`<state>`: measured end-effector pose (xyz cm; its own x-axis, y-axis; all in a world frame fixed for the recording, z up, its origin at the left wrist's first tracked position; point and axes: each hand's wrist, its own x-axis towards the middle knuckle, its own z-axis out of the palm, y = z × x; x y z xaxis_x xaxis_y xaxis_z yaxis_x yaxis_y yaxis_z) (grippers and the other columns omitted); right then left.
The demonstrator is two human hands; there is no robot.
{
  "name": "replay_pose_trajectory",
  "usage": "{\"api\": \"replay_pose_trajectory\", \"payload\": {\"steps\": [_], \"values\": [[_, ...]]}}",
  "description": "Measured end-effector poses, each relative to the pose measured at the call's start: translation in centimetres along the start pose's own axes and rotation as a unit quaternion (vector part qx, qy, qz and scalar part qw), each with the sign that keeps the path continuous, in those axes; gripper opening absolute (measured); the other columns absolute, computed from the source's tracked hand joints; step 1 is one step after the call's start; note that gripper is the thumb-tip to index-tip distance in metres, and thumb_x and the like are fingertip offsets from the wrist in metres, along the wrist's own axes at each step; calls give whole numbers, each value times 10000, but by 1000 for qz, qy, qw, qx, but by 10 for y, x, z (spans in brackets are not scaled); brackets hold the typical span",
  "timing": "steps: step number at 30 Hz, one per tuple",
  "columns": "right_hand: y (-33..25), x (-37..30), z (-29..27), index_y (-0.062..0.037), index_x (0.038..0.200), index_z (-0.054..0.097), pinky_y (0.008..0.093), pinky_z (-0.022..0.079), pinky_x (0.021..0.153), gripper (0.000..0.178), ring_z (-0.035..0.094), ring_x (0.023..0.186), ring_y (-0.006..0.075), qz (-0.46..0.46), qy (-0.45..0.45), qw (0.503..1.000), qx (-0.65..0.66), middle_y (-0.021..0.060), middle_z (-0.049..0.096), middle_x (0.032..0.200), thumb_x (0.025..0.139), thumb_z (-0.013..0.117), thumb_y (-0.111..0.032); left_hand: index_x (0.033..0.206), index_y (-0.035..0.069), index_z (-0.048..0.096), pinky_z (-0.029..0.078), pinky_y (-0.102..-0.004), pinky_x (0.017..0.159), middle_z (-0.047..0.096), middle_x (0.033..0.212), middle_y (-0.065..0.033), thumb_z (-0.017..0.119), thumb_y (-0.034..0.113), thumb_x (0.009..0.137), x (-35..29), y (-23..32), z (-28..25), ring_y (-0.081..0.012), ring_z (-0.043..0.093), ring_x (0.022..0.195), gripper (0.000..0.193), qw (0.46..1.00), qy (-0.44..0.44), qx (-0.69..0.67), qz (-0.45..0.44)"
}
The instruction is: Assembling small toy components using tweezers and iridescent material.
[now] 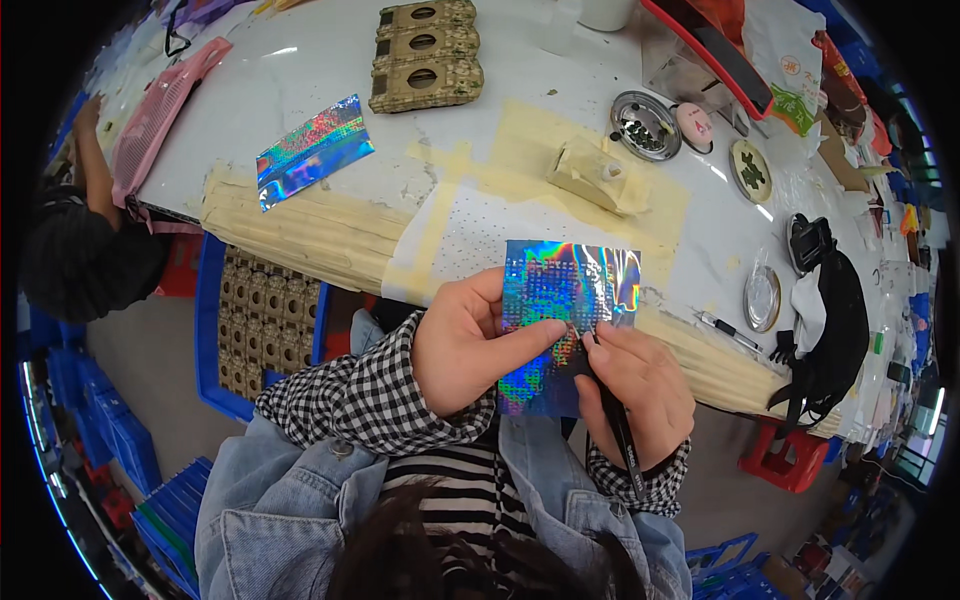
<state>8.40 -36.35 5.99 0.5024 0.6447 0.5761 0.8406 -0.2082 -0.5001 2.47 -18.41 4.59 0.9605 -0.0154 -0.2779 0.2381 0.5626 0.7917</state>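
Over the near edge of the bench (250,90), left hand (460,345) turned inward, grasping an iridescent sheet (560,285), thumb laid across its face. Right hand (642,395) curled, pinching black tweezers (620,435), tips beside the left thumb; I cannot tell if they touch the sheet. Surface blue to rainbow, rows of tiny shapes. My count: two sheets, the second sheet (315,150) lying toward the near edge's left end; one tweezers; one camouflage piece (425,59), farther back, three round openings.

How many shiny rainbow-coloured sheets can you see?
2: the held sheet in the left hand; the loose sheet on the white table, farther left. More could be hidden underneath.
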Motion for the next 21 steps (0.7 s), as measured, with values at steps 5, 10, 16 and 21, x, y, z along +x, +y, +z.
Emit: {"api": "replay_pose_trajectory", "payload": {"steps": [5,10,16,21], "values": [[0,1,3,10,965,642,382,538,786,305,663,881,277,-5,6,1000,-12,143,666,888,671,724,23,1146,-39,533,495,-253,820,637,1051,-85,573,-17,869,0,2,2,-103,605,922,281,1000,10,4,8],[-1,3,4,13,959,643,382,542,775,294,663,880,276,-18,3,1000,-19,142,666,887,676,722,24,1166,-40,517,484,-257,837,635,1068,-91,567,-43,860,-1,4,0,-118,602,962,310,1000,6,12,12],[-2,5,6,14,948,646,378,544,770,280,664,876,276,-23,7,999,-27,141,668,877,678,720,25,1174,-40,504,486,-256,833,636,1066,-100,554,-57,860,-2,4,1,-123,606,962,319,999,10,-30,16],[-3,6,6,16,939,649,376,543,769,274,666,869,276,-22,6,999,-31,142,669,871,675,720,27,1183,-41,497,501,-261,829,631,1060,-92,553,-37,869,-2,5,0,-113,606,945,319,1000,7,-11,20]]}}
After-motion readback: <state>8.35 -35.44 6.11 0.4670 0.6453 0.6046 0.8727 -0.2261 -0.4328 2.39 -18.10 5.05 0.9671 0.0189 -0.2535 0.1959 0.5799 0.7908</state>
